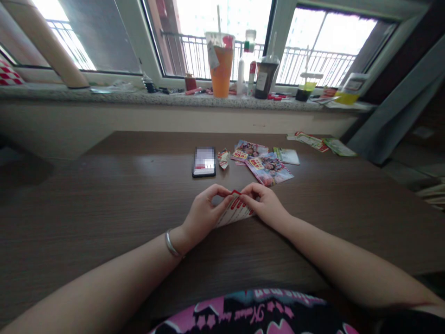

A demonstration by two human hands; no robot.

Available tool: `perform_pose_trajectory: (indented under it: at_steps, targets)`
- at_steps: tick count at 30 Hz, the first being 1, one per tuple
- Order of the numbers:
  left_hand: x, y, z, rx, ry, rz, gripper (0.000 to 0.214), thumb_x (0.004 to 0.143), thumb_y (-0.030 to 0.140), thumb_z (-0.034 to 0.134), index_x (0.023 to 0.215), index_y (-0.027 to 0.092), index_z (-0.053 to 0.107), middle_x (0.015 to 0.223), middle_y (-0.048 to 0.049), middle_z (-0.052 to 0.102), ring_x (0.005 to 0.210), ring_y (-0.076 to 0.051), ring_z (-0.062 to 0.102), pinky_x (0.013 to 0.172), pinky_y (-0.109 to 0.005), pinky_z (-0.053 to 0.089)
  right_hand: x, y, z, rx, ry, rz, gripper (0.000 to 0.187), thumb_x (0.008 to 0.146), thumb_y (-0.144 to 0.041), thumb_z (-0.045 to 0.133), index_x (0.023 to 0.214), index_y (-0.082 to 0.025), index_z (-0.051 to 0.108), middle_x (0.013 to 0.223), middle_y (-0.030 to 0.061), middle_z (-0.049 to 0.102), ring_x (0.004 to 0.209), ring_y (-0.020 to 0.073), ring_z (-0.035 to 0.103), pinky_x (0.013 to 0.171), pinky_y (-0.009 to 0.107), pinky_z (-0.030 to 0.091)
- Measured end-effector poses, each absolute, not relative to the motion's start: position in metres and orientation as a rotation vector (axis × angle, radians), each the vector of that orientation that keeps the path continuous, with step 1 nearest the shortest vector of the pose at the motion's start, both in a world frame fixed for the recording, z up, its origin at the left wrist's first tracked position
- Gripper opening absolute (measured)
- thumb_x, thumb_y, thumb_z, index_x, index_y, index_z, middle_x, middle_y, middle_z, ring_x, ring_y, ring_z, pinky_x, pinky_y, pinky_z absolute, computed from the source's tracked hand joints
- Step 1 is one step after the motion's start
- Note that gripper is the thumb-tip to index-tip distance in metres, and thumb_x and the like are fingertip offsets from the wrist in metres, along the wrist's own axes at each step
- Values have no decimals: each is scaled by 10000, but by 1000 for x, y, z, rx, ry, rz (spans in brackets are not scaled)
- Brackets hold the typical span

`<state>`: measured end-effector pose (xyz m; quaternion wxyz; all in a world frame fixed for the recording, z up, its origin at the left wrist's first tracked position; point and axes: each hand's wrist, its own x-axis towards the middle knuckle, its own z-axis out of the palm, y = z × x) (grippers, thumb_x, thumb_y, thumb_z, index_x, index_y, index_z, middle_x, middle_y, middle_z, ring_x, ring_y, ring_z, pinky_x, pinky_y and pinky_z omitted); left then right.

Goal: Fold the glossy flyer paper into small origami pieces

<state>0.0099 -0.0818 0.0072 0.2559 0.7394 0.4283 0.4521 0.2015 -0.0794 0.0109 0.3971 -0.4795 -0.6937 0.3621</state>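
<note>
My left hand and my right hand meet over the middle of the dark wooden table. Both pinch a folded white leaflet with red print, which rests with its lower edge on the table between them. The fingertips of both hands grip its top edge, where a red corner sticks up. A silver bracelet circles my left wrist.
Beyond the hands lie a phone, a small folded paper piece and several colourful leaflets. More leaflets lie at the far right edge. The windowsill holds an orange drink cup, bottles and a dark cup.
</note>
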Motion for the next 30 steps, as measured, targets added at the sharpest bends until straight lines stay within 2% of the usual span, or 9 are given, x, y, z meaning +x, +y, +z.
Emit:
perform_pose_trajectory:
  at_steps: [9, 14, 20, 24, 30]
  targets:
    - [11, -85, 7, 2022, 1098, 1239, 74, 860, 266, 629, 895, 201, 638, 838, 3, 676, 773, -131, 640, 717, -247, 513, 201, -82, 15, -1183, -1746, 854, 168, 827, -337, 593, 744, -191, 597, 679, -9, 561, 634, 129, 498, 572, 241, 406]
    - [11, -86, 7, 2003, 1126, 1195, 88, 861, 269, 624, 907, 197, 641, 824, 0, 672, 706, -117, 620, 639, -225, 510, 202, -81, 14, -1156, -1768, 837, 161, 843, -325, 578, 750, -193, 586, 703, -6, 564, 660, 133, 502, 595, 244, 411]
    - [11, -87, 11, 2014, 1162, 1135, 174, 876, 351, 596, 842, 185, 638, 751, 1, 666, 650, -118, 604, 589, -220, 496, 202, -81, 14, -1153, -1760, 879, 149, 853, -316, 564, 768, -196, 582, 710, -7, 566, 643, 131, 499, 594, 251, 409]
    - [11, -87, 13, 2042, 1183, 1121, 179, 876, 337, 591, 801, 180, 631, 725, 0, 658, 640, -118, 599, 590, -222, 488, 202, -81, 15, -1141, -1774, 873, 139, 853, -307, 561, 779, -193, 588, 723, -6, 570, 652, 128, 502, 600, 251, 406]
    - [10, -85, 9, 2065, 1152, 1139, 141, 879, 312, 588, 838, 184, 633, 758, 3, 658, 654, -111, 595, 594, -211, 489, 201, -80, 14, -1167, -1755, 889, 158, 832, -334, 579, 759, -193, 583, 684, -13, 550, 615, 123, 485, 562, 243, 400]
